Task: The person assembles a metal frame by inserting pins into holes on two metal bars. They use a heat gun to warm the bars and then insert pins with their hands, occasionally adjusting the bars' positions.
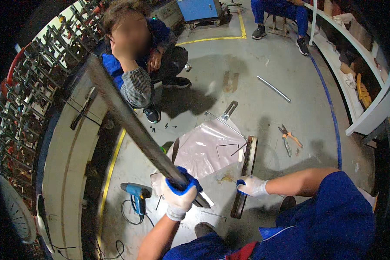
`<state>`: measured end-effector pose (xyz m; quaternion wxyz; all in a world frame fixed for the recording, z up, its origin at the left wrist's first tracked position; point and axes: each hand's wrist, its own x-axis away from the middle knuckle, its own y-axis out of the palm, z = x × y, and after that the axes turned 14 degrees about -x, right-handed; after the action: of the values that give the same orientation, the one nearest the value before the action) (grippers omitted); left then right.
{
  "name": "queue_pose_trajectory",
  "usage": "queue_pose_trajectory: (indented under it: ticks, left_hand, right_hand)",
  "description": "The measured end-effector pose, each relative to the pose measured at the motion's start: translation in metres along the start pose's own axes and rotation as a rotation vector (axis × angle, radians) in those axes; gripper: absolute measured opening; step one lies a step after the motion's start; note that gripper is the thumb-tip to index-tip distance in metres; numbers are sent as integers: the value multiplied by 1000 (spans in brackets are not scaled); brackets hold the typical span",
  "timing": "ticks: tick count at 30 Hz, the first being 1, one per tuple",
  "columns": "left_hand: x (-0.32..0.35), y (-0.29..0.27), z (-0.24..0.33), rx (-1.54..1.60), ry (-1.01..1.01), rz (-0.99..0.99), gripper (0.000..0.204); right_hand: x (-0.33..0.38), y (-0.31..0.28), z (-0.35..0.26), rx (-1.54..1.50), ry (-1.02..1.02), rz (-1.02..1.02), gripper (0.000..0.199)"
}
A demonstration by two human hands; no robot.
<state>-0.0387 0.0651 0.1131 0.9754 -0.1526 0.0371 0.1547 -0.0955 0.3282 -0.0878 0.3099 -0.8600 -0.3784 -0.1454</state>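
A long dark metal bar (134,125) slants up to the left from beside my feet. My left hand (179,193), in a white glove with blue-coated fingers, is closed round it near its lower end. Part of that end is hidden by the glove. A shorter dark metal bar (248,160) lies on the floor in front of me. My right hand (251,186), gloved alike, is closed over its middle, fingertips curled at its left edge. A pinkish-grey plastic sheet (199,149) with hex keys (230,145) on it lies between the bars.
A blue heat gun (137,197) with its cord lies at left. Orange-handled pliers (290,139) and a metal tube (274,89) are at right. A person (138,56) crouches at far left; another person (281,17) sits at the back. Clamps (43,65) line the left side, shelving (355,56) the right.
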Motion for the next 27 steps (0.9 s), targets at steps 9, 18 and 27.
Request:
queue_pose_trajectory:
  ticks: [9,18,27]
  left_hand:
    - [74,36,-164,126,-374,-190,24]
    - [91,84,-251,187,-458,-216,18]
    - [89,106,-275,227,-314,-349,22]
  right_hand:
    - [15,11,9,-123,95,-18,37]
    - [22,28,1,-229,135,-28,29]
    - [9,94,72,-845,297,-43,28]
